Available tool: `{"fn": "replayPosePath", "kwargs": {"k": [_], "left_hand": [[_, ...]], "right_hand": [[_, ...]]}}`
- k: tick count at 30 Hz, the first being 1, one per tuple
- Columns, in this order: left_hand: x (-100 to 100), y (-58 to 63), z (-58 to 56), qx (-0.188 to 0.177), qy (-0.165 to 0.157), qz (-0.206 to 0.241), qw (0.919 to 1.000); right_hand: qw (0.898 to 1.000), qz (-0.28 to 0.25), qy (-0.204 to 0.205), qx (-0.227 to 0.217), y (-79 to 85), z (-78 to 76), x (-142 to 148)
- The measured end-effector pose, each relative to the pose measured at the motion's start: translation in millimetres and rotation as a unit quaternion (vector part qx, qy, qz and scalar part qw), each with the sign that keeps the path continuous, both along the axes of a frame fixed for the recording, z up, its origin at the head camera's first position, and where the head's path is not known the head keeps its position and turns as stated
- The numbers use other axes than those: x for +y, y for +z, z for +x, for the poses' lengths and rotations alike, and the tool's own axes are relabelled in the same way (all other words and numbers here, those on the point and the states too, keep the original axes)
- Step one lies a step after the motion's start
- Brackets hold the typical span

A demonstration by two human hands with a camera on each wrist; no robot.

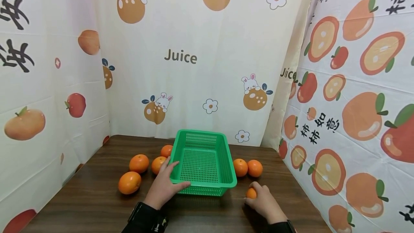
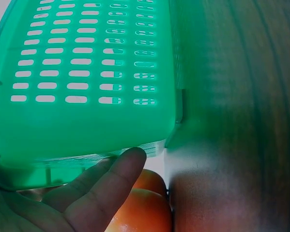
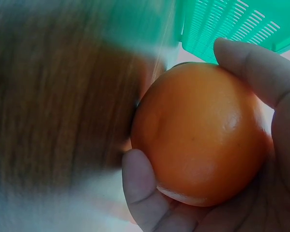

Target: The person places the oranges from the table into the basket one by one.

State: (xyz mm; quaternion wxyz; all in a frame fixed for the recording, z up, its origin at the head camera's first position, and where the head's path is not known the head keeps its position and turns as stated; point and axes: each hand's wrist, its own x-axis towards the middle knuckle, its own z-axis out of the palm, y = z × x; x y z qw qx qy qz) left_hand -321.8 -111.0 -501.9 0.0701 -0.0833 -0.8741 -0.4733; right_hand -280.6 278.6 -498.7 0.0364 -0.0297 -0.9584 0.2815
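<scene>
Oranges [image 1: 129, 182], seven in all in the head view: four lie left of the basket, two sit side by side to its right, and one is in the right hand [image 1: 266, 204], near the basket's right front corner. One green plastic basket [image 1: 199, 184], with slotted walls, stands on the brown wood-grain table [image 1: 207, 213]. Two hands are present. The right thumb and fingers curl round their orange, pinching it from opposite sides; whether it touches the table cannot be told. The left hand [image 1: 165, 186] is spread at the basket's left front corner, fingers extended along the left side and thumb along the front.

Partly hidden are the farthest left orange, behind the basket wall, and the one beside the left fingertips; the gripped orange is largely covered by fingers in the head view. In the left wrist view, two oranges show only in part beyond the thumb, and the basket is cut off. Both dark sleeves [image 1: 142, 218] leave the lower edge.
</scene>
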Motion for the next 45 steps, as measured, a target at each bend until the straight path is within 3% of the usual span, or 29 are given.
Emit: {"fn": "replayPosePath", "kwargs": {"k": [25, 34, 45], "left_hand": [[0.2, 3.5, 2.1, -0.006, -0.004, 0.002, 1.0000], [0.8, 1.8, 3.2, -0.008, -0.004, 0.000, 1.0000], [-0.5, 0.7, 2.0, 0.000, -0.001, -0.006, 1.0000]], "right_hand": [[1.000, 0.011, -0.002, -0.011, 0.7, 1.3, -1.0], [0.999, 0.036, -0.019, 0.001, 0.2, 3.5, -3.0], [0.999, 0.027, -0.025, 0.030, 9.2, 5.6, -4.3]]}}
